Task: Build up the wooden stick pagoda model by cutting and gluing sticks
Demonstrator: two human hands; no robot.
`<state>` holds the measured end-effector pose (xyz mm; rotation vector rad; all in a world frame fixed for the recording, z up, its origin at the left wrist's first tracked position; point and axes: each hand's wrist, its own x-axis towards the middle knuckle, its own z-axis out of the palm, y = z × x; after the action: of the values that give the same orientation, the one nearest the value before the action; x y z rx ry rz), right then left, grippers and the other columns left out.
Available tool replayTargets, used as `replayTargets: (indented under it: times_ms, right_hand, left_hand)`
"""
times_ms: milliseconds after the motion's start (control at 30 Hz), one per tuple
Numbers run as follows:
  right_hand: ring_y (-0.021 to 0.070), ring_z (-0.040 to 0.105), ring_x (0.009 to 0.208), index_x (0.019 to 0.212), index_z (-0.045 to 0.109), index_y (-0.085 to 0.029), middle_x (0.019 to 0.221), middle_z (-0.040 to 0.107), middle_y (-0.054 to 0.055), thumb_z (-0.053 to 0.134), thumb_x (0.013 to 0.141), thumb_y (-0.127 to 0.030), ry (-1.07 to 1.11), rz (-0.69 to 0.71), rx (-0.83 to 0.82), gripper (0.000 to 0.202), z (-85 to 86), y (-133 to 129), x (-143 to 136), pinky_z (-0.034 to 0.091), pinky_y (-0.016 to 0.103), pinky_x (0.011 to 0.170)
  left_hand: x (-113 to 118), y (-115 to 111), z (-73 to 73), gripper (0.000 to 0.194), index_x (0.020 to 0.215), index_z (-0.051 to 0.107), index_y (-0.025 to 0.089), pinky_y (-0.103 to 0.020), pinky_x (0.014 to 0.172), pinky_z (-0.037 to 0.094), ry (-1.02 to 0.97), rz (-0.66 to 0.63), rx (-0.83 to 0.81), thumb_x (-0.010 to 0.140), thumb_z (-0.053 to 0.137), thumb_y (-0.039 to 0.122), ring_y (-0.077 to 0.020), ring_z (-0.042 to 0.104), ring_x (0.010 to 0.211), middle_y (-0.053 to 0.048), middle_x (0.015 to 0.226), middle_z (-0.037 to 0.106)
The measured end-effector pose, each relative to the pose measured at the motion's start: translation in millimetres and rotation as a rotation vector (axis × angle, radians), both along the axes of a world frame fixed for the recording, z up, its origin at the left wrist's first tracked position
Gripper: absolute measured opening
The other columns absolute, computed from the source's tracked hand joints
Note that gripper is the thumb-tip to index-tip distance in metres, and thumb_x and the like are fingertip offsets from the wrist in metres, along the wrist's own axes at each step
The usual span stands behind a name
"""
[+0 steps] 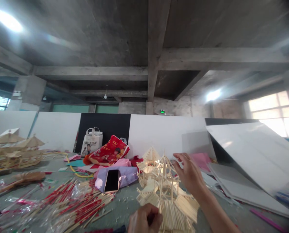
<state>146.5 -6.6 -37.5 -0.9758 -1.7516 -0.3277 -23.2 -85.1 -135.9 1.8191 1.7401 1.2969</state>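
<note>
A pavilion-like model built of thin wooden sticks point(169, 207) stands on the table in front of me, with slatted roofs and a pointed frame of sticks on top. My left hand point(144, 218) is closed at the model's near side. Thumb and forefinger pinch at the lower end of a thin wooden stick point(161, 189), which rises in front of the pointed frame. To the right, my right hand point(188, 171) is open, fingers spread and bent beside the pointed top. Whether its fingertips touch the sticks I cannot tell.
Left of the model lie a phone point(112, 180) on purple paper and many red-tipped sticks point(74, 202). A red bag point(110, 150) and a white bag point(92, 142) stand behind. More stick models point(20, 152) are far left; white boards point(253, 158) lean at right.
</note>
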Motion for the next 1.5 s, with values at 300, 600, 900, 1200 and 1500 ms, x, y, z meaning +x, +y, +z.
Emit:
replayTargets:
  times_ms: [300, 600, 900, 1200, 1500]
  right_hand:
    - [0.0217, 0.054, 0.094, 0.100, 0.057, -0.014, 0.097, 0.060, 0.008, 0.045, 0.081, -0.023, -0.044, 0.012, -0.030, 0.025, -1.8, -4.0, -5.6, 0.044, 0.033, 0.078]
    - [0.0210, 0.054, 0.089, 0.096, 0.059, -0.015, 0.094, 0.061, 0.007, 0.046, 0.079, -0.022, -0.068, 0.025, -0.031, 0.023, -3.1, -3.4, -8.9, 0.043, 0.034, 0.077]
    - [0.0206, 0.055, 0.088, 0.094, 0.059, -0.017, 0.094, 0.062, 0.007, 0.046, 0.079, -0.023, -0.100, 0.022, -0.025, 0.021, -5.0, -1.6, -7.5, 0.043, 0.034, 0.078]
    - [0.0201, 0.055, 0.087, 0.093, 0.060, -0.016, 0.092, 0.062, 0.006, 0.046, 0.078, -0.021, -0.134, 0.014, -0.039, 0.021, -3.0, -6.4, -8.0, 0.043, 0.031, 0.075]
    - [0.0189, 0.055, 0.083, 0.087, 0.060, -0.018, 0.086, 0.062, 0.005, 0.047, 0.076, -0.022, -0.168, -0.021, -0.097, 0.017, 0.7, -11.5, -7.1, 0.041, 0.030, 0.072]
  left_hand:
    - [2.9, -0.1, -1.8, 0.017, 0.067, 0.063, 0.016, -0.019, 0.049, 0.034, -0.028, -0.016, 0.037, 0.070, 0.051, 0.027, -0.0113, 0.051, 0.049, 0.002, 0.048, 0.053]
    - [9.8, -3.8, 2.4, 0.012, 0.072, 0.061, 0.017, -0.018, 0.054, 0.037, -0.024, -0.020, -0.011, 0.070, 0.050, 0.020, -0.0127, 0.059, 0.053, 0.003, 0.050, 0.058]
    - [15.7, -7.1, 2.8, 0.015, 0.075, 0.063, 0.019, -0.019, 0.053, 0.036, 0.022, -0.001, 0.033, 0.071, 0.049, 0.021, -0.0153, 0.061, 0.061, 0.000, 0.058, 0.064]
    - [16.3, -15.3, 13.5, 0.015, 0.073, 0.064, 0.018, -0.019, 0.053, 0.035, 0.012, -0.003, -0.006, 0.070, 0.050, 0.022, -0.0144, 0.060, 0.056, 0.000, 0.057, 0.064]
    - [20.4, -11.6, 10.5, 0.015, 0.072, 0.064, 0.019, -0.020, 0.052, 0.033, 0.002, -0.013, -0.037, 0.070, 0.049, 0.020, -0.0161, 0.061, 0.060, -0.001, 0.059, 0.066]
